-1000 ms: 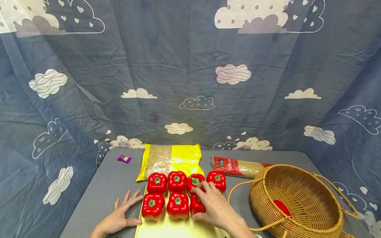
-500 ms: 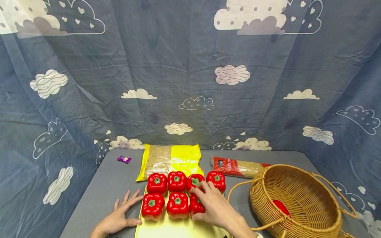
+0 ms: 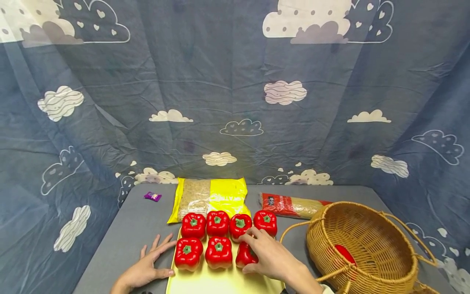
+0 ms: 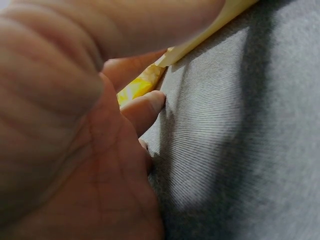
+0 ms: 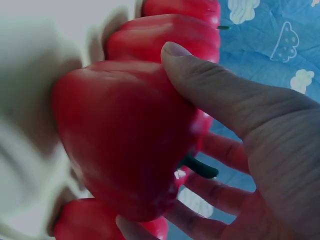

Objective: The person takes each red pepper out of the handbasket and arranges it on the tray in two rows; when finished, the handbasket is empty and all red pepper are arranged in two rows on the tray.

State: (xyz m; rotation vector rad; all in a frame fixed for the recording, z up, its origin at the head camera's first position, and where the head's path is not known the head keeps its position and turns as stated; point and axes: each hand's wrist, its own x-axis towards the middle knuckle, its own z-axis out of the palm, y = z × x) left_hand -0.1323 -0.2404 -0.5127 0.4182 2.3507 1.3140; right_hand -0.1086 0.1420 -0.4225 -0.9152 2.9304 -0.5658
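Red bell peppers (image 3: 218, 253) with green stems stand in two rows on a pale yellow tray (image 3: 216, 282). My right hand (image 3: 273, 255) grips the front row's rightmost bell pepper (image 3: 245, 256). In the right wrist view, that bell pepper (image 5: 127, 135) leans over with its green stem towards the palm; the thumb lies on one side and fingers reach round the other. My left hand (image 3: 147, 266) lies at the tray's left edge with fingers spread, its thumb at the rim. The left wrist view shows the left hand (image 4: 100, 130) close to the grey cloth.
Behind the tray lies a yellow bag (image 3: 211, 198); a red pack of noodle-like sticks (image 3: 293, 205) is to its right. A wicker basket (image 3: 323, 245) with something red inside stands at the right. A small purple packet (image 3: 152, 197) lies back left.
My right hand has shifted a little to the right and towards me, tilting the bell pepper and drawing it slightly from its neighbours. The left hand stays in place.
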